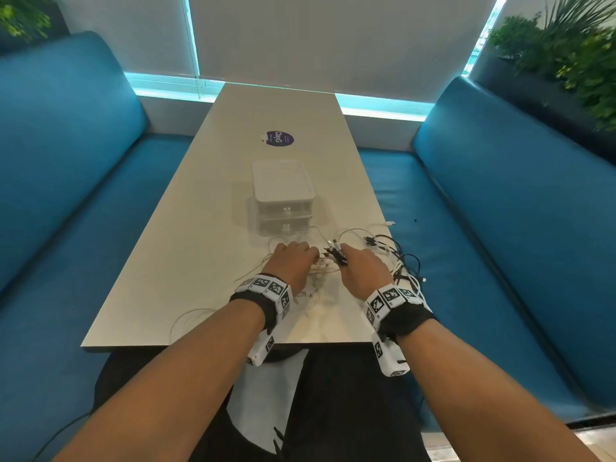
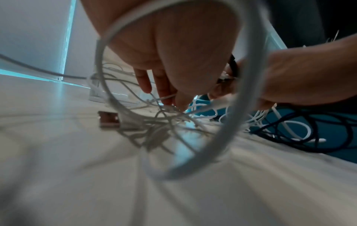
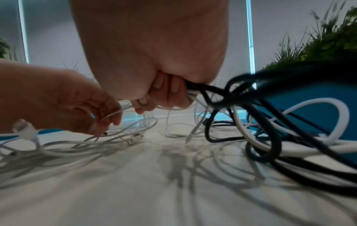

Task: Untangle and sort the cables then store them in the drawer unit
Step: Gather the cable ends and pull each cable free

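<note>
The right hand (image 1: 361, 268) gripped a bundle of cables (image 3: 208, 90) in curled fingers; beside them, the left hand (image 1: 293, 260) pinched a thin white cable (image 3: 114, 113).

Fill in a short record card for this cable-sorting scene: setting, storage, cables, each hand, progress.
Setting: pale table between blue benches
Storage: white two-drawer unit, both drawers closed
Cables: white cables and black cables tangled near the front right of the table
Left hand: pinches a thin white cable
Right hand: grips a bundle of black and white cables
Progress: untangling under way; no cables seen in the drawers yet
</note>
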